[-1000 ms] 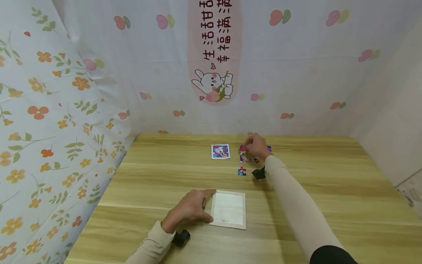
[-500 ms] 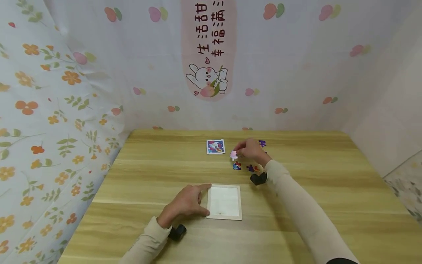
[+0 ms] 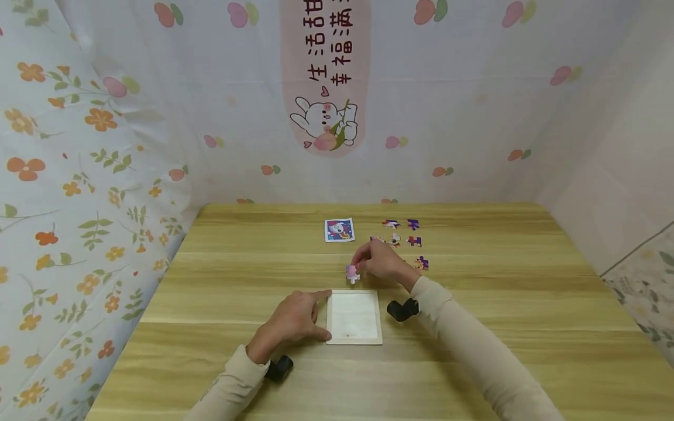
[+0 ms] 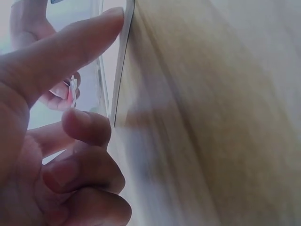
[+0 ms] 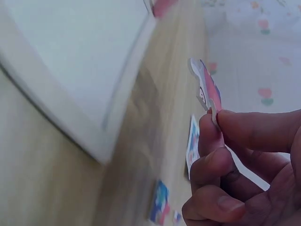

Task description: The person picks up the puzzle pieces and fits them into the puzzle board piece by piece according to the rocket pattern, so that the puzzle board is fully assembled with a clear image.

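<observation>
Between its thumb and fingertips, my right hand (image 3: 381, 260) pinches a pink and white jigsaw piece (image 3: 352, 273), raised just beyond the far edge of the wooden puzzle frame (image 3: 354, 341). In the right wrist view this puzzle piece (image 5: 209, 89) stands on edge, tabs showing. The frame has a pale wooden rim and a bare whitish inside. My left hand (image 3: 295, 318) touches the frame's left side, index finger at the far corner and thumb at the near one. In the left wrist view the thumb (image 4: 70, 52) lies along the rim, with other fingers curled beside it.
A small square picture card (image 3: 339, 230) lies at the back of the wooden table (image 3: 253, 257). To its right are several loose jigsaw pieces (image 3: 414, 241), some partly hidden behind my right hand. A patterned curtain (image 3: 237, 105) hangs behind the table and along its left.
My right hand has picked up the pink piece from among the loose pieces and carried it left and toward the frame. My left hand stays at the frame; the head view shifts slightly.
</observation>
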`<action>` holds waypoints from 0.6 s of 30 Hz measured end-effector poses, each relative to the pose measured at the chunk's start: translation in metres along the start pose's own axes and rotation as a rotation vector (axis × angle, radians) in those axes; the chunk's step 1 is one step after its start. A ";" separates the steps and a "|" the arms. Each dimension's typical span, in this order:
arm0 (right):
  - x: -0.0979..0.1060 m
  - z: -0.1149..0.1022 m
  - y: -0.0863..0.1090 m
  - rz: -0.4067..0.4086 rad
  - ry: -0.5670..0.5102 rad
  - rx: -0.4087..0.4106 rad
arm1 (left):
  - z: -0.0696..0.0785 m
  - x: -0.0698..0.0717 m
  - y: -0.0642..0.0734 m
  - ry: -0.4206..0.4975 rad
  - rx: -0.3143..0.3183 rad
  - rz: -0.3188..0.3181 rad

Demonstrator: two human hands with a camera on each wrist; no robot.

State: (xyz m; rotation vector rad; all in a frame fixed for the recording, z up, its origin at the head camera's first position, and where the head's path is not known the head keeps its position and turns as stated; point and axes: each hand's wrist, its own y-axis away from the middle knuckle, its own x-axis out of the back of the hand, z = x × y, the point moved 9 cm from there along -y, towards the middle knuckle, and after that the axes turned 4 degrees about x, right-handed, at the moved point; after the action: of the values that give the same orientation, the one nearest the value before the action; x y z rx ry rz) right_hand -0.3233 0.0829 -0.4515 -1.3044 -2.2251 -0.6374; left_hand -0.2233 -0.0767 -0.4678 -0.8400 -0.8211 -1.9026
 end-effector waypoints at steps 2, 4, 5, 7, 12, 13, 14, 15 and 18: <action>-0.005 -0.002 0.003 -0.012 -0.016 0.003 | 0.000 0.000 -0.001 0.004 0.011 -0.009; -0.011 -0.003 0.005 -0.018 -0.030 0.004 | 0.000 -0.001 -0.001 0.011 0.021 -0.016; -0.014 -0.004 0.006 -0.022 -0.037 0.005 | 0.000 -0.001 -0.002 0.013 0.020 -0.017; -0.019 -0.005 0.008 -0.022 -0.040 0.008 | 0.000 -0.001 -0.002 0.015 0.015 -0.018; -0.027 -0.011 0.014 -0.008 -0.013 0.034 | -0.001 -0.002 -0.003 0.026 0.011 -0.026; -0.028 -0.013 0.015 -0.006 -0.005 0.041 | -0.001 -0.002 -0.003 0.030 0.013 -0.027; -0.029 -0.013 0.015 -0.006 -0.004 0.042 | -0.002 -0.002 -0.003 0.034 0.016 -0.029; -0.031 -0.014 0.016 -0.008 -0.001 0.037 | -0.002 -0.002 -0.003 0.039 0.018 -0.031; -0.035 -0.015 0.018 -0.012 0.009 0.021 | -0.001 -0.002 -0.002 0.048 0.016 -0.035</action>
State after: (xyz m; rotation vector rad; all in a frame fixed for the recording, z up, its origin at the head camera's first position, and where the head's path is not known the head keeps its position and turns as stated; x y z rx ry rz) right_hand -0.2893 0.0586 -0.4590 -1.2770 -2.2283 -0.6214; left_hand -0.2250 -0.0760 -0.4707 -0.7715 -0.8252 -1.9371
